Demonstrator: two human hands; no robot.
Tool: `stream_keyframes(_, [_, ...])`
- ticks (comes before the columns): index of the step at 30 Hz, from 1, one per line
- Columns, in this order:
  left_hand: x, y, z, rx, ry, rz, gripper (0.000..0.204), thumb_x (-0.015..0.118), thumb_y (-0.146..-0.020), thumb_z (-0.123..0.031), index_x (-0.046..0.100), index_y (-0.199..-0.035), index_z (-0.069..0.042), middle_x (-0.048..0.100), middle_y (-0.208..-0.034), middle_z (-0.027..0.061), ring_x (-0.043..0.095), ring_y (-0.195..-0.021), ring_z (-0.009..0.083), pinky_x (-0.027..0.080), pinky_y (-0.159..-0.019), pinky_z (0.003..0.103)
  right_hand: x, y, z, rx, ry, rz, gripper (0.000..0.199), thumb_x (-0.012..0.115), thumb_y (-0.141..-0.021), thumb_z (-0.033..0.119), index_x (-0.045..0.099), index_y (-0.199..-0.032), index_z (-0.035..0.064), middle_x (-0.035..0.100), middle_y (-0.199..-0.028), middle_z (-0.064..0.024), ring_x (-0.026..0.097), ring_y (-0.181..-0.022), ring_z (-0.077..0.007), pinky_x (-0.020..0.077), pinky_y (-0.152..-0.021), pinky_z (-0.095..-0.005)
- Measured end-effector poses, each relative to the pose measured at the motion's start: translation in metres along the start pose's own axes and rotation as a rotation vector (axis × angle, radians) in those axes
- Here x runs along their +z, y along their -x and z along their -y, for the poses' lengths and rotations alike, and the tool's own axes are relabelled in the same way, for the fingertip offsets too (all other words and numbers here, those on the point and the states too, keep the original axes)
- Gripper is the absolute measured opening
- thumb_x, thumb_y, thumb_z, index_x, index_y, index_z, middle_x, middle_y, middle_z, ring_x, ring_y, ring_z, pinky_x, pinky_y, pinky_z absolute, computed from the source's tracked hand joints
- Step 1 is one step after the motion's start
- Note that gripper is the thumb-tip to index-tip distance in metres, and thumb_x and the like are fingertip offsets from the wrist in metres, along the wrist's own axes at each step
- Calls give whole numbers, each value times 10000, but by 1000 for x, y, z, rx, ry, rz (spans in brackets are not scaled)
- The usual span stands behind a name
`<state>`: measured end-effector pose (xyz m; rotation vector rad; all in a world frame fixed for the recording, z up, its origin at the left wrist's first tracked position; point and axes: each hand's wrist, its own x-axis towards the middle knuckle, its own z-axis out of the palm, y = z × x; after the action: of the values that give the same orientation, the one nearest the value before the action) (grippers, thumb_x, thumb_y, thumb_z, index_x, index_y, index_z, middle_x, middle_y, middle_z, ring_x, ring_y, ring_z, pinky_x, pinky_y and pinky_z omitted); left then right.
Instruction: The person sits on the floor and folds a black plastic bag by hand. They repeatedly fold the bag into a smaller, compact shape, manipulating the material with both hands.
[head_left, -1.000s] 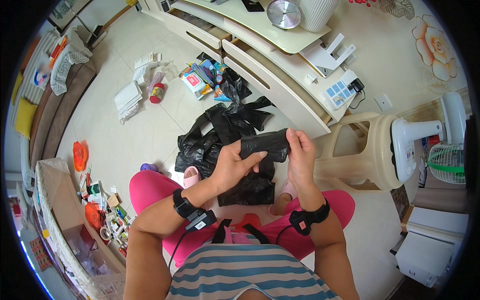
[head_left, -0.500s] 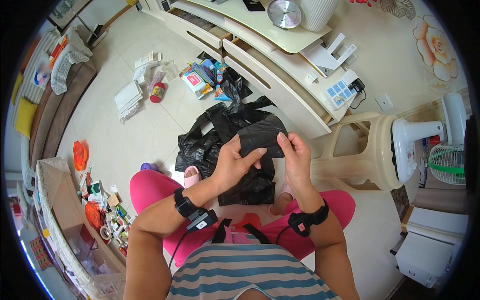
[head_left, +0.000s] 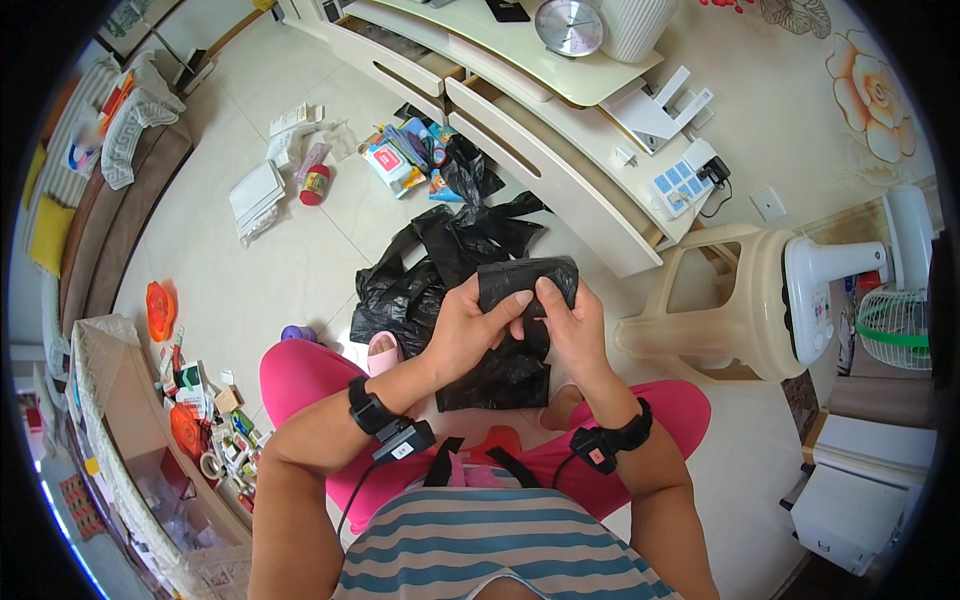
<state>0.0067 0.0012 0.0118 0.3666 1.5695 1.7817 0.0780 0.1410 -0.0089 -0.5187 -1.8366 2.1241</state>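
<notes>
Between both hands is a black plastic bag [head_left: 522, 278], folded into a small, flat bundle. My left hand [head_left: 472, 325] grips its left side, thumb lying across the front. On the right side, my right hand [head_left: 570, 325] pinches it with the thumb pressed on the face and fingers behind, out of sight. The two thumbs nearly meet. Below the hands, more black plastic bags [head_left: 400, 300] lie crumpled and spread on the floor, one flat piece [head_left: 500, 380] reaching close to my feet.
An open drawer [head_left: 550, 180] juts from the white cabinet beyond the bags. Wipes packs [head_left: 392, 168], a red-lidded jar [head_left: 315, 185] and white boxes [head_left: 257, 197] lie on the floor. A beige plastic stool [head_left: 740, 300] stands at right; small items [head_left: 230, 430] are scattered at left.
My right hand has moved left and slightly down, its thumb now nearer the left one. The top edge of the bundle has folded over, making it look shorter and flatter.
</notes>
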Motion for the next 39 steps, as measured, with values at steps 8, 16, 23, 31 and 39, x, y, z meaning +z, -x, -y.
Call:
stream_keyframes(8, [0,-5,1,-233,160,-35,249,583,-943,-275,584,-1066,-58,598,-688,17,478,-463,64,330,-401,195,-2,-2,-4,-240,283,-108,223,597,-928,200,630,-965,-18,664,-797,-86,594,-723,-126,483,-677,-284])
stream_keyframes(16, [-6,-6,4,-255,366,0,188,572,-950,-250,573,-948,-62,564,-669,9,508,-476,75,341,-404,192,-1,-1,-2,-132,237,-66,236,609,-927,220,625,-963,-12,641,-758,-50,579,-656,-108,460,-601,-252])
stream_keyframes(23, [-3,-3,6,-76,130,-75,171,591,-939,-214,582,-943,-43,556,-678,0,497,-501,61,346,-424,191,0,-1,6,97,43,-14,277,578,-945,297,617,-906,25,570,-677,6,490,-538,-44,392,-470,-193])
stream_keyframes(31, [2,-2,1,-95,81,-52,190,602,-932,-228,593,-955,-40,569,-687,4,513,-504,63,367,-426,191,2,-1,-1,37,134,-123,327,572,-947,321,637,-879,7,586,-670,-3,520,-575,-57,432,-501,-223])
stream_keyframes(39, [-6,-7,-5,-361,326,-13,180,589,-936,-214,571,-1018,-55,604,-790,25,545,-540,93,360,-408,190,-2,0,-2,-180,428,-138,289,595,-931,251,621,-892,-34,598,-652,-95,529,-591,-134,448,-561,-312])
